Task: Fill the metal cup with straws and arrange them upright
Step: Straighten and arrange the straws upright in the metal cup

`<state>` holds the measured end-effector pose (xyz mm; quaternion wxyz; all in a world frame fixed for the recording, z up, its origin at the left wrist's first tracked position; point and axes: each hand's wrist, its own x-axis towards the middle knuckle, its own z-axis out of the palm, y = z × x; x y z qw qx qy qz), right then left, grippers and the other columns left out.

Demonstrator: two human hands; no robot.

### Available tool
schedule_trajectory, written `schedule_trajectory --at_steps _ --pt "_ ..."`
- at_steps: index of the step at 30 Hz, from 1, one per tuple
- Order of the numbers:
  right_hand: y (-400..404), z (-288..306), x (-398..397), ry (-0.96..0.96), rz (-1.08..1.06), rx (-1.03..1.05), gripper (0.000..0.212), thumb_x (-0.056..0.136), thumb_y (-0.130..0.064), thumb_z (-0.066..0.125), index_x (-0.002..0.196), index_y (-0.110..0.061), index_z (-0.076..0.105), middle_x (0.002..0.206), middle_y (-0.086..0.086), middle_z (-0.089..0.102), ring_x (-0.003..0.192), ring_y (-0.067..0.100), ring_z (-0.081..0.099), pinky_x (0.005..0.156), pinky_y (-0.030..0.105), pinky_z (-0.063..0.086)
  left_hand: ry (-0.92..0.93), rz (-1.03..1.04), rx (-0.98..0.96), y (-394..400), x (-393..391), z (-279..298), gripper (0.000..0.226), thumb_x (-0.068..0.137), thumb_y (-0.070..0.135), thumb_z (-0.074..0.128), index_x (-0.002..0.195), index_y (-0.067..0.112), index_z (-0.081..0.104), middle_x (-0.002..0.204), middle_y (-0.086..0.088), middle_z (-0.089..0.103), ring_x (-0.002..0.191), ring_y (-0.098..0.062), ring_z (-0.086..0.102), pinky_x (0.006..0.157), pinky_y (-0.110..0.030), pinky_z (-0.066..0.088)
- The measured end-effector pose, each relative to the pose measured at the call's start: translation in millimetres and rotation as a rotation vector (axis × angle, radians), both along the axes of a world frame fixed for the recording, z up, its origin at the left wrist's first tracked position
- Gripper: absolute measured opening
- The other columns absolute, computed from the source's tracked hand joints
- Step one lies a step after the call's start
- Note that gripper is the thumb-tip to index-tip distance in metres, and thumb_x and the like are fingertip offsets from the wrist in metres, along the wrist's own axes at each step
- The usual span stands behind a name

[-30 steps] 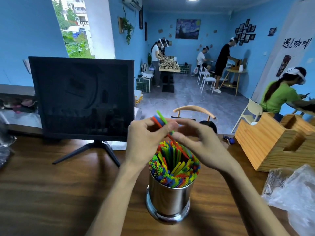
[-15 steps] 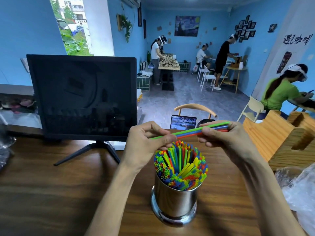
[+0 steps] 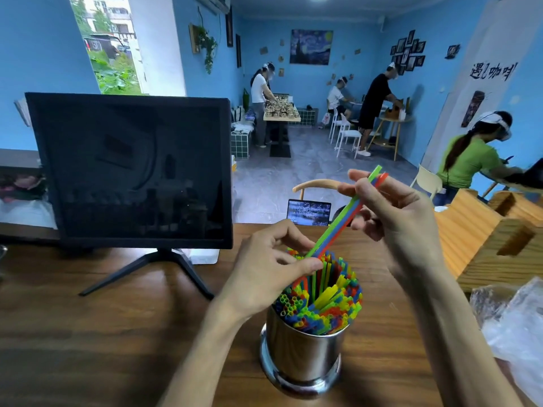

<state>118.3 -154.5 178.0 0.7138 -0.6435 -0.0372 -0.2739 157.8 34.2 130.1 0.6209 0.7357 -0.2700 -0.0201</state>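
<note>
A shiny metal cup stands on the wooden table, packed around its rim with several coloured straws standing upright. A small bundle of green, blue and red straws slants from upper right down into the cup's middle. My right hand pinches the bundle near its upper end. My left hand pinches the bundle's lower end just above the cup's opening.
A dark monitor on a stand sits at the left of the table. A wooden box and a crumpled clear plastic bag lie to the right. A phone and a chair back are beyond the table's far edge.
The straw bundle has turned from nearly level to steeply slanted. My right hand rose with its upper end, and my left hand brought the lower end down into the cup.
</note>
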Motion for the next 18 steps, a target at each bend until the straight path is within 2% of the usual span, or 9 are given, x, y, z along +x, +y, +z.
schedule_trajectory --at_steps 3,5,7,8,11,13,15,18 --pt "4.8 6.7 -5.2 -0.078 -0.052 -0.131 0.023 0.085 -0.029 0.069 0.102 -0.016 0.075 0.087 0.003 0.08 0.077 0.011 0.074 0.067 0.022 0.053 -0.088 -0.03 0.069 -1.8 -0.6 -0.5 0.026 0.074 0.018 0.091 0.085 0.025 0.068 0.084 0.005 0.073 0.073 -0.007 0.069 0.068 -0.022 0.056" --pt "5.2 10.3 -6.5 -0.123 -0.078 -0.125 0.022 0.086 -0.028 0.067 0.103 -0.016 0.073 0.086 0.001 0.08 0.083 0.015 0.077 0.075 0.031 0.057 -0.098 -0.036 0.131 -0.4 0.7 -3.7 0.023 0.077 0.025 0.089 0.089 0.026 0.07 0.084 0.007 0.073 0.077 -0.01 0.07 0.071 -0.027 0.058" --pt "1.4 11.6 -5.7 -0.174 -0.12 -0.036 0.024 0.087 -0.025 0.066 0.108 -0.014 0.07 0.083 0.0 0.08 0.076 0.016 0.077 0.067 0.026 0.059 -0.114 -0.053 0.249 3.4 2.5 -8.9 0.018 0.081 0.032 0.084 0.092 0.027 0.07 0.085 0.008 0.074 0.079 -0.012 0.071 0.077 -0.034 0.06" --pt "-1.9 11.1 -4.8 -0.196 -0.154 -0.025 0.027 0.088 -0.024 0.067 0.113 -0.014 0.068 0.083 0.0 0.08 0.073 0.017 0.077 0.063 0.024 0.059 -0.13 -0.061 0.315 5.3 2.6 -10.6 0.017 0.083 0.036 0.082 0.093 0.028 0.071 0.083 0.009 0.074 0.078 -0.009 0.071 0.077 -0.031 0.059" --pt "-4.8 0.8 -4.7 -0.202 -0.183 -0.19 0.038 0.09 -0.018 0.07 0.126 -0.022 0.057 0.085 -0.001 0.08 0.072 0.019 0.078 0.059 0.028 0.061 -0.116 -0.065 0.398 9.1 0.6 -12.0 0.026 0.083 0.039 0.082 0.107 0.035 0.073 0.083 0.013 0.074 0.077 0.0 0.069 0.078 -0.025 0.058" --pt "-0.8 -16.6 -5.3 -0.165 -0.146 -0.325 0.039 0.088 -0.017 0.074 0.121 -0.028 0.055 0.086 0.004 0.08 0.073 0.02 0.078 0.063 0.038 0.064 -0.063 -0.095 0.361 10.9 -0.7 -11.1 0.034 0.084 0.038 0.081 0.117 0.036 0.071 0.088 0.016 0.077 0.082 0.003 0.071 0.081 -0.021 0.058" --pt "4.1 -35.7 -5.4 -0.128 -0.168 -0.45 0.034 0.085 -0.02 0.079 0.113 -0.027 0.06 0.086 0.004 0.078 0.071 0.017 0.077 0.064 0.048 0.063 -0.037 -0.096 0.306 11.6 -1.6 -9.5 0.036 0.085 0.036 0.081 0.119 0.037 0.07 0.091 0.017 0.077 0.085 0.002 0.072 0.082 -0.021 0.058" --pt "7.0 -55.9 -5.8 -0.078 -0.203 -0.557 0.024 0.08 -0.03 0.081 0.1 -0.028 0.068 0.086 -0.011 0.078 0.07 0.01 0.074 0.066 0.042 0.061 -0.057 -0.016 0.258 10.5 -2.4 -7.8 0.026 0.086 0.035 0.08 0.111 0.038 0.073 0.089 0.017 0.076 0.083 0.002 0.072 0.081 -0.023 0.06"
